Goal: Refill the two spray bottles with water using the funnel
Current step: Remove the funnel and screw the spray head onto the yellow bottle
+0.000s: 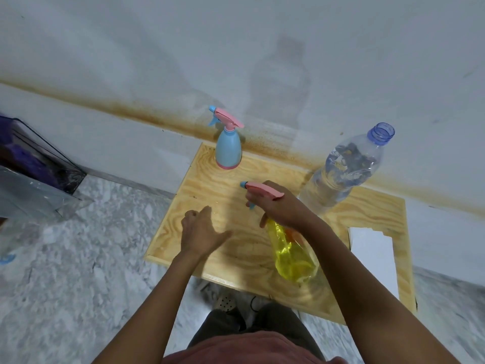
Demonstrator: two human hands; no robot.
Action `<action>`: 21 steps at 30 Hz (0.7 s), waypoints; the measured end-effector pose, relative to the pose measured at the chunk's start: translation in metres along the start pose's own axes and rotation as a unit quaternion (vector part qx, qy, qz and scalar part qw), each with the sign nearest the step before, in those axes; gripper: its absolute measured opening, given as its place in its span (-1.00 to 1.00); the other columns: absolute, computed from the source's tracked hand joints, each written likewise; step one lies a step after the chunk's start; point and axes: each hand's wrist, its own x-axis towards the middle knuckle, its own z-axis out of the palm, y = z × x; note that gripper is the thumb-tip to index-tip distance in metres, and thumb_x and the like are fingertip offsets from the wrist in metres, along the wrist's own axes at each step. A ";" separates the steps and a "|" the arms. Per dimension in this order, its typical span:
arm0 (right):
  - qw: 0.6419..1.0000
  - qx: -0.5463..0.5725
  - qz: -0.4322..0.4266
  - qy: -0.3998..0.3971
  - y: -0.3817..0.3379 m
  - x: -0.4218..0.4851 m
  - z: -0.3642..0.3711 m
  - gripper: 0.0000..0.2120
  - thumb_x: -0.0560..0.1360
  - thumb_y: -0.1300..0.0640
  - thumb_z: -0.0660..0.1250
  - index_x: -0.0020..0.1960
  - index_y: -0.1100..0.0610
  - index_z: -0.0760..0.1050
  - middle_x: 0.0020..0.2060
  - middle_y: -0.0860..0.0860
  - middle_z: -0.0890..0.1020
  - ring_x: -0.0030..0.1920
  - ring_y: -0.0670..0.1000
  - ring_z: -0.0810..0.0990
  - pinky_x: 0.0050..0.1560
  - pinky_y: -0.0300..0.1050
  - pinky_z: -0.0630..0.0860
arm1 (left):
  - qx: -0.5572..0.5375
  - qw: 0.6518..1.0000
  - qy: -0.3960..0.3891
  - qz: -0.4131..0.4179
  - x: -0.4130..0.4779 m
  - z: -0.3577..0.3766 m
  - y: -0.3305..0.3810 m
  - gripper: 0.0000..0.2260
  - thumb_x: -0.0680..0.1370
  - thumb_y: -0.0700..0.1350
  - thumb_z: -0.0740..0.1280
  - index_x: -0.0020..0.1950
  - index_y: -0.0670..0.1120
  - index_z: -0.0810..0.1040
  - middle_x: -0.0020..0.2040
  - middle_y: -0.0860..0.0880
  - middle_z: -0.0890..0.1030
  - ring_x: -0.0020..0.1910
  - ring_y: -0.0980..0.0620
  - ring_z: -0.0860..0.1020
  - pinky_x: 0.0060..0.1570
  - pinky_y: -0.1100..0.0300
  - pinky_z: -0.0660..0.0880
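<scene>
surface: small light plywood board (210,185) with a raised edge, set low against a white wall with a rusty-brown stain line running along it

yellow bottle: see-through yellow plastic spray bottle (294,256) with a pink trigger head and blue nozzle, at about 5 o'clock on the surface. Can't really tell if the base is resting on the wood or lifted a bit, it's kinda blurry

right hand: right hand (278,206) is wrapped around the neck of the yellow bottle right under the pink trigger head, fingers curled tight on it

left hand: left hand (202,229) is loose and holding nothing, fingers half spread over bare wood around 8 o'clock, near the yellow bottle but apart from it

blue bottle: opaque pale blue spray bottle (228,151) with a pink base ring and pink/blue trigger, standing upright at 11 o'clock by the wall, well apart from both hands

water bottle: big clear plastic water bottle (341,174) with a blue neck ring, cap off, roughly half full, at 2 o'clock just beside the right hand

white thing: flat white rectangular piece (372,258) along the 4 o'clock edge, no idea what it is

floor: grey marbled tile (78,271), with clear plastic bags (31,179) off at 9 o'clock
</scene>
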 end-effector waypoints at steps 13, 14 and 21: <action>0.972 0.098 -0.177 0.120 -0.031 -0.030 -0.010 -0.76 0.45 0.19 0.48 0.10 0.03 0.60 -0.08 -0.09 0.69 -0.09 -0.17 0.66 -0.11 -0.32 0.52 | -0.256 0.933 -0.073 0.244 -0.037 -0.005 0.075 -0.31 0.29 0.13 0.62 0.34 0.07 0.46 0.20 0.16 0.59 0.19 0.23 0.55 0.17 0.23 0.51; 0.975 0.075 -0.168 0.129 -0.028 -0.029 -0.010 -0.69 0.43 0.12 0.51 0.15 -0.03 0.56 -0.03 -0.14 0.67 -0.04 -0.19 0.64 -0.07 -0.30 0.54 | -0.257 0.932 -0.061 0.250 -0.035 -0.007 0.077 -0.32 0.29 0.14 0.61 0.34 0.06 0.46 0.20 0.14 0.60 0.19 0.22 0.55 0.17 0.20 0.52; 0.969 0.010 -0.087 0.231 0.009 -0.007 -0.004 -0.71 0.46 -0.04 0.47 0.15 -0.03 0.55 0.04 -0.12 0.65 0.08 -0.13 0.61 0.17 0.01 0.56 | -0.252 0.933 -0.027 0.257 0.001 -0.013 0.086 -0.31 0.30 0.02 0.63 0.35 0.05 0.42 0.23 0.06 0.50 0.21 0.11 0.53 0.18 0.15 0.52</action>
